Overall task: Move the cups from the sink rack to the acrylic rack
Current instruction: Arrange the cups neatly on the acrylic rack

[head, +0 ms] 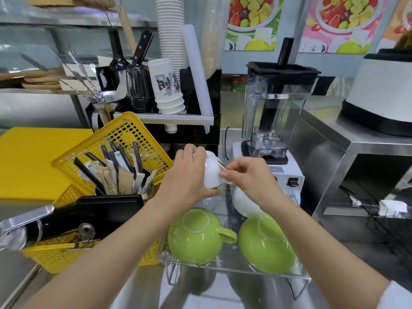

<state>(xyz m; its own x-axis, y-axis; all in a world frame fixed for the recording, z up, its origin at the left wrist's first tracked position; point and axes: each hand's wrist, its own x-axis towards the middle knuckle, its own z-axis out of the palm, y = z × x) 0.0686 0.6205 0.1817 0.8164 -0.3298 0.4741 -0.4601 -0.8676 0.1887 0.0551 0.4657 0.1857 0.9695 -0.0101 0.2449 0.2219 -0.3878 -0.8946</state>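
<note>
Two bare forearms reach in from the near edge over the steel counter (138, 293). Just past them stands the clear acrylic rack (234, 267), raised on thin legs. Two green cups sit upside down on its near row: the left green cup (196, 236), with its handle pointing right, and the right green cup (265, 244) beside it, the two close but not touching. Behind the right one a white cup (244, 204) lies upturned on the rack's far row, partly hidden by the right wrist.

Above that far row, the left hand (186, 179) is closed around a small white cup (213, 172), holding it tilted, bottom up, thumb under its rim and fingers over the top. The right hand (249, 177) is pinched with thumb and forefinger at the cup's right side, where a thin gold-coloured edge shows; what exactly it pinches I cannot tell.

Left of the rack sits a yellow basket (55, 255) holding a black tray and a metal pot of wrapped straws and cutlery. Farther back stand a blender (276, 108), a black holder of paper cups (167, 85), and fruit posters (252, 21) on the wall.
</note>
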